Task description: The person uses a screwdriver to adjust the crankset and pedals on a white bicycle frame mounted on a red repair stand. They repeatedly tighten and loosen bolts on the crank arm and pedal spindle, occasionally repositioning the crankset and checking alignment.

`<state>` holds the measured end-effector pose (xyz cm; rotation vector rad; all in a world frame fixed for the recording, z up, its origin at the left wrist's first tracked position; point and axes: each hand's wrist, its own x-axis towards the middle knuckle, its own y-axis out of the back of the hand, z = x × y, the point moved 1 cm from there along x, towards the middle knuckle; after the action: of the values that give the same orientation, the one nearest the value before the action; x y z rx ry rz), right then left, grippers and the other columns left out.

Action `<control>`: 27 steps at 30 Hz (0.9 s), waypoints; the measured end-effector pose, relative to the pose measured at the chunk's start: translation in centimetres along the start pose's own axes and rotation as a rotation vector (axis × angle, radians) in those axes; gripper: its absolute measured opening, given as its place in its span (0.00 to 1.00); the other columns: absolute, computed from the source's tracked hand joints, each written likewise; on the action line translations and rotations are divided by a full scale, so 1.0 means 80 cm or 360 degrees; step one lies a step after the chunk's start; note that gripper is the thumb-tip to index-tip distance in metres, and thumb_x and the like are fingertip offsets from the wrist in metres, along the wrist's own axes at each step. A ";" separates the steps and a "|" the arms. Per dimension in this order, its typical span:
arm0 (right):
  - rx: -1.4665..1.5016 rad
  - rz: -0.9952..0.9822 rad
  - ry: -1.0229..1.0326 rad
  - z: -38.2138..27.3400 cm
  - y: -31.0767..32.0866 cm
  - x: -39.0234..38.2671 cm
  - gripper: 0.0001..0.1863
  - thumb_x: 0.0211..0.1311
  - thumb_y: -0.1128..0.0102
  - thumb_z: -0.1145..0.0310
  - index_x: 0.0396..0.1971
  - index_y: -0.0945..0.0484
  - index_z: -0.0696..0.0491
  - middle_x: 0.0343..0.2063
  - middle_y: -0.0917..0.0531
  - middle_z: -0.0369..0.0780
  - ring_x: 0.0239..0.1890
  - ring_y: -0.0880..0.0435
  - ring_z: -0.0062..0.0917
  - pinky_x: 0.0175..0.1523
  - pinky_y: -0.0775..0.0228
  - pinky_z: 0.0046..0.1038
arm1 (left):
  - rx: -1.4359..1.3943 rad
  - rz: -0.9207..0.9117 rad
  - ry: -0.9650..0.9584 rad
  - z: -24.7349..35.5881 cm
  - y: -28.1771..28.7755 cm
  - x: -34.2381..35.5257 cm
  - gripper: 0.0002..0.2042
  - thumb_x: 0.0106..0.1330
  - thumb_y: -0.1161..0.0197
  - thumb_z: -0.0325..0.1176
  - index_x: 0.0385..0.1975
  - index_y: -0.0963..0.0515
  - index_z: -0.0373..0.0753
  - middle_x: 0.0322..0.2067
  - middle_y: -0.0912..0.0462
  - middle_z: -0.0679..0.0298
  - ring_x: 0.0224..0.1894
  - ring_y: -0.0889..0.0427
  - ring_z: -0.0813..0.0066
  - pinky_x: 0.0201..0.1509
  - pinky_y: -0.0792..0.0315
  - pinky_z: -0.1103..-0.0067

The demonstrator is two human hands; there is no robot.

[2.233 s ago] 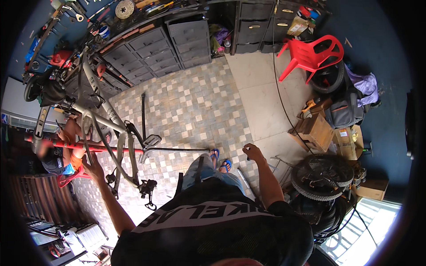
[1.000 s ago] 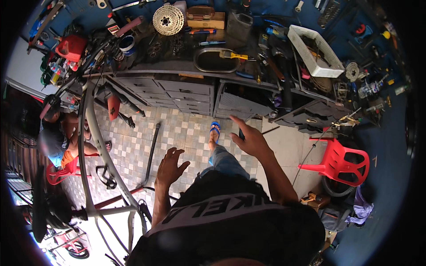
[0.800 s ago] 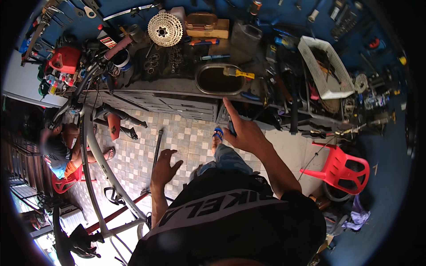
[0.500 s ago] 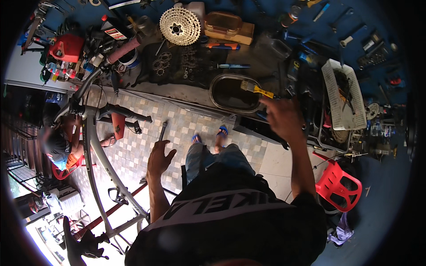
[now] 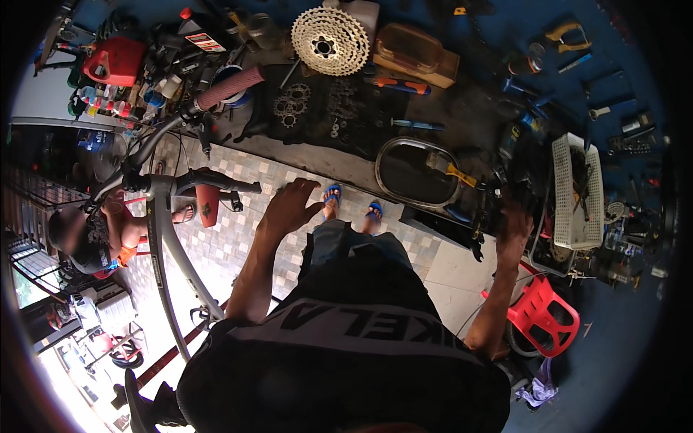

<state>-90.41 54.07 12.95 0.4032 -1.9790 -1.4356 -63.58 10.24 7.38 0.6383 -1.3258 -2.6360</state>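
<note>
My left hand [image 5: 289, 206] hovers open with fingers spread over the tiled floor [image 5: 238, 238], just short of the workbench edge [image 5: 339, 166], holding nothing. My right hand [image 5: 514, 225] reaches to the right part of the bench and rests among dark tools [image 5: 498, 198] between an oval metal basin [image 5: 419, 173] and a white plastic basket [image 5: 577, 191]. Its fingers are curled into the dark clutter, and I cannot see whether they hold anything. My feet in blue sandals [image 5: 352, 203] stand at the bench.
A large cassette sprocket [image 5: 330, 41], small cogs [image 5: 289, 108], screwdrivers and a red canister [image 5: 115, 61] lie on the bench. A bicycle frame [image 5: 166, 245] with handlebars [image 5: 216, 94] stands at my left. A person [image 5: 94, 231] sits beyond it. A red plastic chair [image 5: 541, 314] stands at my right.
My view has swung from the floor up to the bench. My right hand moved rightward from the oval basin to the tools by the white basket. My left hand rose slightly toward the bench.
</note>
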 end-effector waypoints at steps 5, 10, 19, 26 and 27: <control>-0.0131 -0.0059 -0.0150 0.013 -0.042 -0.026 0.11 0.66 0.40 0.75 0.47 0.19 0.49 0.60 0.19 0.40 0.57 0.22 0.41 0.63 0.33 0.43 | 0.0015 -0.0019 -0.0119 -0.003 0.027 0.030 0.24 0.69 0.31 0.44 0.59 0.23 0.38 0.56 0.19 0.51 0.62 0.21 0.51 0.66 0.28 0.62; -0.0185 -0.0054 -0.0235 0.007 -0.067 -0.041 0.08 0.64 0.36 0.74 0.42 0.17 0.52 0.51 0.16 0.46 0.50 0.20 0.47 0.56 0.29 0.47 | -0.0186 0.0112 -0.0191 -0.010 0.045 0.063 0.18 0.67 0.30 0.40 0.52 0.19 0.36 0.50 0.15 0.51 0.54 0.16 0.52 0.58 0.22 0.63; -0.0200 -0.0280 -0.0463 -0.006 -0.069 -0.030 0.17 0.55 0.29 0.69 0.46 0.15 0.51 0.60 0.21 0.47 0.61 0.24 0.45 0.63 0.33 0.47 | 0.0261 0.0796 -0.0334 0.012 0.046 0.192 0.23 0.62 0.27 0.41 0.55 0.19 0.39 0.52 0.17 0.51 0.57 0.18 0.50 0.60 0.23 0.61; -0.0078 -0.0121 -0.0096 -0.047 -0.049 0.002 0.23 0.53 0.38 0.75 0.53 0.16 0.52 0.70 0.28 0.49 0.67 0.23 0.47 0.66 0.28 0.45 | 0.0347 0.0754 -0.0419 0.057 0.005 0.246 0.35 0.61 0.26 0.46 0.68 0.29 0.47 0.68 0.32 0.47 0.71 0.35 0.45 0.72 0.37 0.53; -0.0044 -0.0109 -0.0064 -0.049 -0.047 0.005 0.24 0.53 0.39 0.76 0.54 0.16 0.53 0.72 0.29 0.50 0.67 0.23 0.48 0.66 0.27 0.45 | 0.0399 0.0782 -0.0372 0.055 0.003 0.251 0.36 0.61 0.26 0.46 0.69 0.30 0.47 0.68 0.34 0.46 0.72 0.36 0.45 0.73 0.38 0.53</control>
<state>-88.56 49.67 10.31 0.4369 -1.9923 -1.5228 -83.57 7.52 3.59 0.0078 -1.6400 -2.2110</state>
